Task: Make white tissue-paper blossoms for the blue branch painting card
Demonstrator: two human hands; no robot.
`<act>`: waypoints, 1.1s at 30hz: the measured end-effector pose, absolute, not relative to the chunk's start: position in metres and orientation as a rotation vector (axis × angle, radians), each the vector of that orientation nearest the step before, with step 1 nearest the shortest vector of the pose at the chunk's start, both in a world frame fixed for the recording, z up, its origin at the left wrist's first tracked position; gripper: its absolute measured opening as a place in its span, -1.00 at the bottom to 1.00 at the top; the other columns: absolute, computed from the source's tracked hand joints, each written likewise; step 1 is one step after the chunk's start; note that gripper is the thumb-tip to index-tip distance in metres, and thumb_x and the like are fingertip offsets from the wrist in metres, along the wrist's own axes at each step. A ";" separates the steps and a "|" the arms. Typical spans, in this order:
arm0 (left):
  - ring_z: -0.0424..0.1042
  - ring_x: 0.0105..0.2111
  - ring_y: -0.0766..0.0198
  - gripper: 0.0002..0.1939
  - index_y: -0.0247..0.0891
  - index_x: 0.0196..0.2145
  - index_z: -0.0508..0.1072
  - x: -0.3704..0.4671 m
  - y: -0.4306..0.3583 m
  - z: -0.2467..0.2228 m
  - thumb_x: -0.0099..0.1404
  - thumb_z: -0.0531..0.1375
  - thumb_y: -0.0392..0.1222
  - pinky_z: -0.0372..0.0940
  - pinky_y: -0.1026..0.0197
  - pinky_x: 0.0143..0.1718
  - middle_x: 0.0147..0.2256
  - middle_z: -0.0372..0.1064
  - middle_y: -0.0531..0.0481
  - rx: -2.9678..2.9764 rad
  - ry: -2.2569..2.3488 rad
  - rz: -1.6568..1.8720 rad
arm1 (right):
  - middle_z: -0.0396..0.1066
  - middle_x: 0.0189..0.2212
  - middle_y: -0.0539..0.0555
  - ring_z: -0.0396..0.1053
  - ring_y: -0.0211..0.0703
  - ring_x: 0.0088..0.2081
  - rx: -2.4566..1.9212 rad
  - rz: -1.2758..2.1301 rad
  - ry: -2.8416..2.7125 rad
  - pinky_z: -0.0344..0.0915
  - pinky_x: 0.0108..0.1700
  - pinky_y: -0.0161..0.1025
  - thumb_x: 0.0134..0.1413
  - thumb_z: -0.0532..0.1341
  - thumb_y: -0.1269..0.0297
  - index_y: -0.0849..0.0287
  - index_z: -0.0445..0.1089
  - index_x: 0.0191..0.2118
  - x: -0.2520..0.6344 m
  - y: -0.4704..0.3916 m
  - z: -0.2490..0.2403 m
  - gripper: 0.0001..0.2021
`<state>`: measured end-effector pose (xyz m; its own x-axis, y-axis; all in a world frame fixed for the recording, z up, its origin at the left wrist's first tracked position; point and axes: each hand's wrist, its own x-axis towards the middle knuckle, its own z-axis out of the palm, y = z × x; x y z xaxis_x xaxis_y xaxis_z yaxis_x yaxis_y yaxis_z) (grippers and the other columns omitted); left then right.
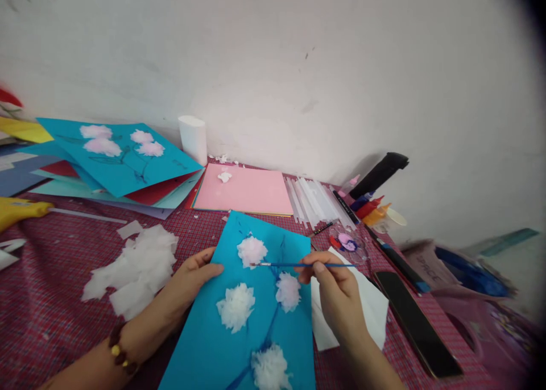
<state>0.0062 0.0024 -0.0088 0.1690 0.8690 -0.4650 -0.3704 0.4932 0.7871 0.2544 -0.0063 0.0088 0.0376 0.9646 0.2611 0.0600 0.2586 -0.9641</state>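
Note:
My left hand (195,278) grips the left edge of a blue sheet of paper (209,344), thumb on top. Several crumpled tissue flowers sit on the sheet along dark painted stems. In my right hand (335,287) is a thin blue paintbrush (290,264), pinched between thumb and fingers and lying almost level. Its bristle tip touches or nearly touches the upper tissue flower (251,250), which is tinted pale pink. The right-hand tissue flower (288,292) is also pinkish, while the left tissue flower (236,307) and the bottom one look white.
White tissue pieces (139,265) lie left. Behind are a finished-looking flower sheet (123,174), pink paper (247,191) and glue sticks (313,199). To the right are a paint palette (350,243), white paper (367,299), a phone (416,324) and paint tubes (371,208).

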 end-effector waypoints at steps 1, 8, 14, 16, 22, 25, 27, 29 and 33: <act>0.48 -0.57 0.24 -0.58 -0.29 -0.17 0.44 0.006 0.003 -0.009 -0.06 0.32 -0.26 0.39 0.24 -0.50 -0.46 0.54 0.00 0.575 1.059 0.953 | 0.49 -0.51 0.02 0.41 -0.25 -0.48 -1.077 0.963 -1.337 0.33 -0.41 -0.34 0.16 0.16 0.24 0.12 0.47 -0.32 0.253 -0.006 0.008 -0.84; 0.48 -0.58 0.25 -0.52 -0.28 -0.11 0.45 0.004 0.003 -0.013 -0.06 0.35 -0.27 0.39 0.26 -0.52 -0.48 0.54 0.00 0.550 1.035 0.956 | 0.48 -0.51 0.01 0.43 -0.25 -0.45 -1.100 0.952 -1.363 0.34 -0.39 -0.35 0.16 0.16 0.26 0.11 0.48 -0.32 0.253 -0.004 0.007 -0.85; 0.50 -0.55 0.19 -0.48 -0.28 -0.12 0.45 0.001 0.004 -0.011 -0.10 0.38 -0.27 0.42 0.20 -0.49 -0.42 0.56 -0.04 0.542 1.017 0.970 | 0.49 -0.49 0.02 0.42 -0.26 -0.46 -1.088 0.993 -1.299 0.35 -0.37 -0.33 0.15 0.17 0.26 0.13 0.47 -0.32 0.262 -0.001 0.005 -0.85; 0.51 -0.53 0.17 -0.47 -0.29 -0.13 0.45 0.001 0.005 -0.011 -0.12 0.39 -0.28 0.43 0.18 -0.48 -0.41 0.56 -0.05 0.554 1.039 0.961 | 0.49 -0.51 0.02 0.43 -0.25 -0.47 -1.112 0.997 -1.304 0.35 -0.38 -0.33 0.13 0.18 0.25 0.14 0.47 -0.35 0.260 0.000 0.007 -0.85; 0.51 -0.54 0.15 -0.46 -0.29 -0.11 0.44 0.001 0.004 -0.008 -0.12 0.37 -0.28 0.43 0.17 -0.49 -0.42 0.56 -0.04 0.542 1.107 0.952 | 0.49 -0.51 0.00 0.43 -0.27 -0.47 -1.086 0.999 -1.299 0.35 -0.37 -0.35 0.13 0.18 0.27 0.12 0.48 -0.35 0.261 0.001 0.011 -0.86; 0.52 -0.54 0.12 -0.42 -0.31 -0.07 0.42 0.001 0.006 -0.009 -0.12 0.36 -0.30 0.42 0.17 -0.51 -0.45 0.56 -0.04 0.527 1.103 0.954 | 0.50 -0.50 0.00 0.43 -0.27 -0.47 -1.046 0.996 -1.254 0.36 -0.36 -0.34 0.13 0.18 0.27 0.11 0.48 -0.33 0.266 0.003 0.009 -0.87; 0.52 -0.56 0.12 -0.41 -0.31 -0.04 0.41 0.000 0.008 -0.011 -0.09 0.33 -0.31 0.41 0.19 -0.54 -0.48 0.55 -0.04 0.524 1.075 0.955 | 0.50 -0.51 0.00 0.43 -0.26 -0.47 -1.050 1.000 -1.244 0.36 -0.37 -0.34 0.12 0.18 0.27 0.12 0.48 -0.34 0.267 0.004 0.009 -0.87; 0.52 -0.56 0.12 -0.40 -0.32 -0.01 0.40 0.000 0.010 -0.014 -0.08 0.32 -0.34 0.40 0.21 -0.55 -0.49 0.55 -0.04 0.522 1.067 0.960 | 0.50 -0.52 0.00 0.43 -0.25 -0.48 -1.077 1.014 -1.260 0.36 -0.39 -0.33 0.11 0.19 0.26 0.13 0.48 -0.36 0.266 0.004 0.009 -0.86; 0.54 -0.51 0.09 -0.40 -0.34 -0.01 0.41 -0.002 0.013 -0.017 -0.08 0.31 -0.40 0.42 0.23 -0.50 -0.50 0.55 -0.05 0.500 1.067 0.963 | 0.50 -0.51 0.01 0.44 -0.24 -0.47 -1.090 1.036 -1.282 0.36 -0.39 -0.33 0.10 0.19 0.26 0.13 0.48 -0.37 0.268 0.004 0.012 -0.87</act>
